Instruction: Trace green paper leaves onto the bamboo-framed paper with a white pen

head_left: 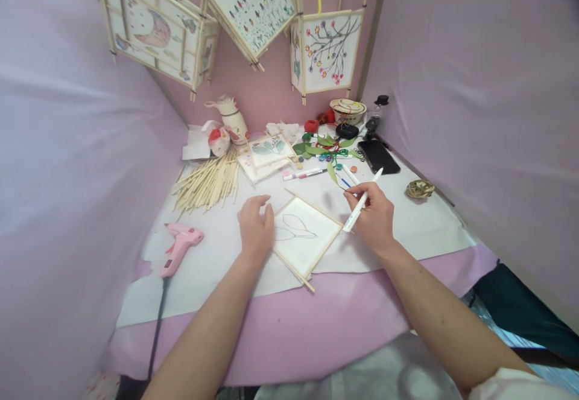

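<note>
A square stick-framed paper panel (307, 255) lies in front of me, with leaf outlines drawn on it in thin dark line. My left hand (256, 225) rests at its left corner, fingers loosely bent and apart, with nothing in them. Over the right corner, my right hand (373, 216) is closed around a white marker pen (362, 204) that slants across the fingers. Its thumb and fingertip also pinch the thin stem of a green leaf (332, 174), whose blade points away from me.
A pink glue gun (181, 246) with its cord lies left, before a pile of thin sticks (210, 180). Behind are painted panels (271, 149), pens (305, 174), loose leaves (316, 149), a bottle (233, 119) and a phone (380, 157). Painted lanterns (332, 53) hang above.
</note>
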`<state>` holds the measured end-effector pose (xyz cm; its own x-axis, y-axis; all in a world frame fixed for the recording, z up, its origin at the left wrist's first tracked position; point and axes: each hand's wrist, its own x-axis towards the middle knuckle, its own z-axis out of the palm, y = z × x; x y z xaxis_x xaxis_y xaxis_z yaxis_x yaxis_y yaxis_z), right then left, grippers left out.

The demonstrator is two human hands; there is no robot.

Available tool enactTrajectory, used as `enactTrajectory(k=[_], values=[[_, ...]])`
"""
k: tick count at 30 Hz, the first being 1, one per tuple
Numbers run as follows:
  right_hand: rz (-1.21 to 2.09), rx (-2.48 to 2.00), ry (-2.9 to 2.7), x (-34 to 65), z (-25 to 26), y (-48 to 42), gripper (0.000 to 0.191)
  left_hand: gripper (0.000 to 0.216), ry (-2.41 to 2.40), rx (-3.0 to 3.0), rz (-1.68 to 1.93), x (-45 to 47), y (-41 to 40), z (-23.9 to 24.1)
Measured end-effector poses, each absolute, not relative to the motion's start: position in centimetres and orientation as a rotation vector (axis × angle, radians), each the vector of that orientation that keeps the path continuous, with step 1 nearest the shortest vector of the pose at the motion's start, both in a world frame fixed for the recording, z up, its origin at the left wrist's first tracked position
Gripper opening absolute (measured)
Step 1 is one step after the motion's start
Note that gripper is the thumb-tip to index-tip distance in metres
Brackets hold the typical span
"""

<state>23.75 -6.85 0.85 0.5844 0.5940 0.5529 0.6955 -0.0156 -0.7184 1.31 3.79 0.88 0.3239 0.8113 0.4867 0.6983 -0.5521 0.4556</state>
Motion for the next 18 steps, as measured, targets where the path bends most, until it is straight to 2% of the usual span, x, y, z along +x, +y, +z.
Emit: enactTrajectory(k=[5,11,18], values=[[-0.026,-1.733,-1.229,23.0,1.0,-7.0,0.003,0.02,1.345,2.577,0.664,0.9,4.0,0.6],[0.084,-1.753,-1.4,22.1,1.0,-7.5,0.001,0.022,1.341,2.605,0.496,0.4,4.0,0.9],[0.017,-1.758,-1.409,21.7,1.3,-8.1,0.004,0.023,1.428,2.62,0.348,0.0,3.9,1.8]])
